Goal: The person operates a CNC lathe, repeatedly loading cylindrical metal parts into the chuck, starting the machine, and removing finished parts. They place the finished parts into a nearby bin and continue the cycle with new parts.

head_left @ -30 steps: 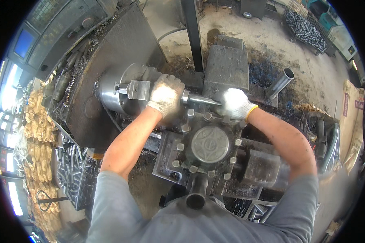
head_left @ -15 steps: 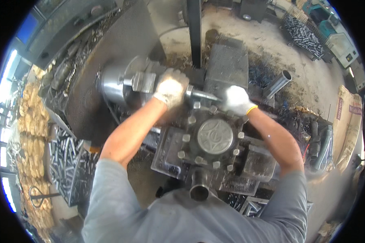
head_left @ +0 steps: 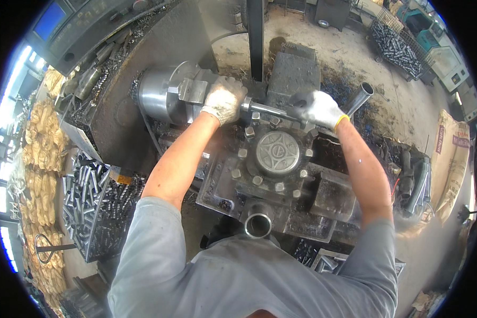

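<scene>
My left hand [head_left: 225, 99], in a stained white knit glove, is closed around a metal rod [head_left: 269, 109] just right of the lathe chuck [head_left: 156, 95]. A ring-like collar [head_left: 246, 103] shows at the edge of that glove. The rod runs right to my right hand [head_left: 320, 109], also gloved, whose fingers curl at its far end; dark stains cover them and their grip is partly hidden. A steel jaw block [head_left: 192, 91] stands out from the chuck beside my left hand. Nearer my body is the tool post [head_left: 277, 152] with its round cap and several square-headed bolts.
An upright steel tube [head_left: 360, 96] stands right of my right hand, and another open tube [head_left: 258, 225] is before my chest. A bin of short metal tubes [head_left: 85, 191] is at left. Metal shavings litter the machine bed. A dark post [head_left: 256, 42] rises beyond my hands.
The whole view has shifted, so the machine sits higher in it. My right hand has moved a little right relative to the tool post; my left hand keeps its place by the chuck.
</scene>
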{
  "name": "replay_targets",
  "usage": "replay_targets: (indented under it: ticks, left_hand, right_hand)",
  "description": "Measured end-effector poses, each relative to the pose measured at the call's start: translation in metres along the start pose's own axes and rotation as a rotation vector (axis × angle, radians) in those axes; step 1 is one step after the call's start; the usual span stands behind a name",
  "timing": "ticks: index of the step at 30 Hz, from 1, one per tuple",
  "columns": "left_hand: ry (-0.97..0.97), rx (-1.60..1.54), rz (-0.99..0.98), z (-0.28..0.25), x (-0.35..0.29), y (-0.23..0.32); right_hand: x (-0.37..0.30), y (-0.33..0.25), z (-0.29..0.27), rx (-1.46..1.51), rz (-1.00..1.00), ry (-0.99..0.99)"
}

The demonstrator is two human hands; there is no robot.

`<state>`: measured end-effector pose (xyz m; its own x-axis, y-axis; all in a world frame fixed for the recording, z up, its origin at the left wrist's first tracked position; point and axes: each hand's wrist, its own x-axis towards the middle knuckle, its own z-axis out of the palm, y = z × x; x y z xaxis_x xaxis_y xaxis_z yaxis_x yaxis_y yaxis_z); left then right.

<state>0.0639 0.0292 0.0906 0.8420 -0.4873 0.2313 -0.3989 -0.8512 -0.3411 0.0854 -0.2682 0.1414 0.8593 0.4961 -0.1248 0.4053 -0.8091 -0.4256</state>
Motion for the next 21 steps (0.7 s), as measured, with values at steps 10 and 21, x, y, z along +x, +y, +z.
replay_targets:
  ticks: [10, 21]
  left_hand:
    - [0.027, -0.004, 0.002, -0.003, -0.002, -0.001]
    - [-0.012, -0.029, -0.008, -0.007, 0.000, 0.000]
  right_hand:
    - [0.029, 0.017, 0.064, -0.329, -0.148, -0.034]
    - [-0.103, 0.114, -0.021, -0.347, 0.362, -0.015]
